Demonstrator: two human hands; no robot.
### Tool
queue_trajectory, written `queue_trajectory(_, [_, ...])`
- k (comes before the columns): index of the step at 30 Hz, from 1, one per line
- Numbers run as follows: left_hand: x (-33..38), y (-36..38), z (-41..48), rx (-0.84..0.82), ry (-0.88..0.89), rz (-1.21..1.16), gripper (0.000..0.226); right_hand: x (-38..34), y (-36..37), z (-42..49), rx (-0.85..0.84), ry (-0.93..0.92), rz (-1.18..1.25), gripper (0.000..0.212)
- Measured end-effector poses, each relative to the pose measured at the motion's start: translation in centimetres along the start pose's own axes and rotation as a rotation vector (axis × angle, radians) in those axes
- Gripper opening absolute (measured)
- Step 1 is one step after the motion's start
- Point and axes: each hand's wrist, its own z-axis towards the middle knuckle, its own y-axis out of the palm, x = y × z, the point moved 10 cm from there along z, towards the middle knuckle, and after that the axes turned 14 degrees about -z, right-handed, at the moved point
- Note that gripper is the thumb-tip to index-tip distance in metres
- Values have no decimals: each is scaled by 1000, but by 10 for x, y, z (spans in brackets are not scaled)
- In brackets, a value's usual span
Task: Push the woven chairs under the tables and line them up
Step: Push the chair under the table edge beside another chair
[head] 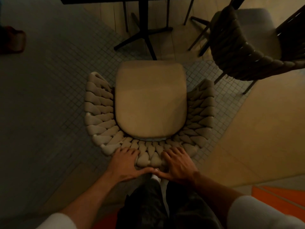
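Observation:
A woven chair (99, 116) with a thick braided beige back and a tan seat cushion (151, 100) stands right below me, its seat facing away. My left hand (124, 162) grips the top of the backrest left of centre, fingers over the weave. My right hand (177, 162) grips it right of centre; the two thumbs nearly touch behind the back. Beyond the seat stands a dark table (143, 0), with its black pedestal base (143, 37) on the floor just ahead of the cushion's front edge. A second woven chair (239, 52) sits at the upper right, partly under another table edge (290, 23).
Grey mosaic tile floor (54, 90) spreads to the left, pale wood flooring (257, 139) to the right, and an orange strip (280, 199) at the lower right. A brown object (13, 40) sits at the far left. My dark trousers (158, 209) fill the bottom centre.

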Motion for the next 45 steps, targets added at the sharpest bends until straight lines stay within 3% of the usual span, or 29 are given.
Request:
queue_trajectory(2, [0, 1, 6, -37, 75, 18, 117, 1, 12, 1, -65, 10, -27, 95])
queue_trajectory(5, [-4, 6, 15, -103, 154, 43, 122, 3, 21, 7, -87, -8, -45, 85])
queue_trajectory(10, [-4, 4, 18, 40, 224, 73, 89, 2, 27, 11, -11, -52, -75, 76])
queue_trajectory(24, [-9, 13, 26, 4, 240, 138, 87, 7, 26, 22, 37, -115, -138, 73])
queue_trajectory(37, [1, 2, 32, 0, 240, 199, 82, 18, 24, 26, 12, -118, -117, 86])
queue_trajectory(45, [5, -21, 55, 50, 275, 245, 75, 36, 13, 47, 103, -85, -141, 84])
